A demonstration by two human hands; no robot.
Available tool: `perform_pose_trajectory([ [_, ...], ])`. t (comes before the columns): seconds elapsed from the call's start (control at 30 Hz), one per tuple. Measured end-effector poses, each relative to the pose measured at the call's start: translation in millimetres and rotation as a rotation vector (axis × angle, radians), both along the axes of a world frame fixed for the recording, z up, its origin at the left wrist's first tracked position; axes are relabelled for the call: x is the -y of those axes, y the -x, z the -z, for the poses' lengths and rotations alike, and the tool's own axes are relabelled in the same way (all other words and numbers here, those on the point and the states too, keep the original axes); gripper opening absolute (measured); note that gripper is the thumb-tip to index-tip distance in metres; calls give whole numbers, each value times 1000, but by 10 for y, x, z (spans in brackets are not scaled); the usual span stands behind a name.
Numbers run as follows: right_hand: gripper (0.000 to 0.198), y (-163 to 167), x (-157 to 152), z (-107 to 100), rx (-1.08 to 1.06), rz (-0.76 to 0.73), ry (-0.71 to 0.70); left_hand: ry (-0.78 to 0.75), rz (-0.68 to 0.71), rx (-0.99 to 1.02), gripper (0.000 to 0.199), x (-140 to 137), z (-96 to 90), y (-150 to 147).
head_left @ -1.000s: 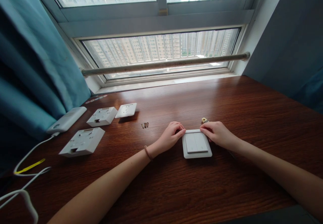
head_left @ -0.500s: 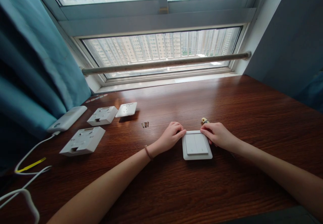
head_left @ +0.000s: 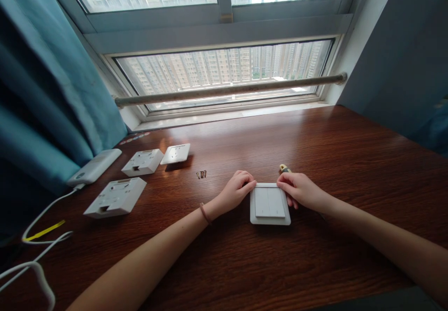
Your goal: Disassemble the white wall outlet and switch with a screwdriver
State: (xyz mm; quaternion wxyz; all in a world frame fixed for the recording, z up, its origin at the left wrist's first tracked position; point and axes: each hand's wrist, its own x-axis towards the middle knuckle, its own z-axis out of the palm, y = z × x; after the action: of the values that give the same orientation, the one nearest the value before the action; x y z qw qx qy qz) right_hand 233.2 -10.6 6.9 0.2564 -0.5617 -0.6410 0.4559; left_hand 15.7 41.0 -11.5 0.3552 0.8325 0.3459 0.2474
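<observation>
A white wall switch [head_left: 269,202] with long side-by-side rocker keys is held low over or on the table in front of me; I cannot tell whether it touches the wood. My left hand [head_left: 238,189] pinches its far left corner between thumb and fingers. At the far right corner my right hand [head_left: 297,188] grips it the same way, with the lower fingers curled beneath. Just beyond the right hand lies a tool with a yellow and black handle [head_left: 285,168], partly hidden by that hand. Several small brass-coloured screws [head_left: 201,174] lie to the left of my left hand.
On the left stand a white back box [head_left: 117,196], another white box [head_left: 143,161] and a tilted socket panel [head_left: 176,153]. A white power bank [head_left: 94,167] with a white cable [head_left: 42,213] and a yellow strip [head_left: 45,230] lie beside the blue curtain [head_left: 84,101]. A window bar runs behind the table.
Both hands keep their hold on the wall switch, which has shifted slightly left and toward me. The camera view has tipped a little; the other things lie as before.
</observation>
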Motion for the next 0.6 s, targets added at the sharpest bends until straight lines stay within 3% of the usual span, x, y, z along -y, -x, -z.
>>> perform_pose_trajectory([
  [0.3,31,65,-1,37,-334,-17,149,246,-62,236,32,-4,-54,46],
  [0.47,36,82,20,3,-498,53,194,431,-53,342,41,-20,-51,67],
  [0.6,34,80,28,-6,-632,134,164,445,-81,388,42,-26,-43,92],
])
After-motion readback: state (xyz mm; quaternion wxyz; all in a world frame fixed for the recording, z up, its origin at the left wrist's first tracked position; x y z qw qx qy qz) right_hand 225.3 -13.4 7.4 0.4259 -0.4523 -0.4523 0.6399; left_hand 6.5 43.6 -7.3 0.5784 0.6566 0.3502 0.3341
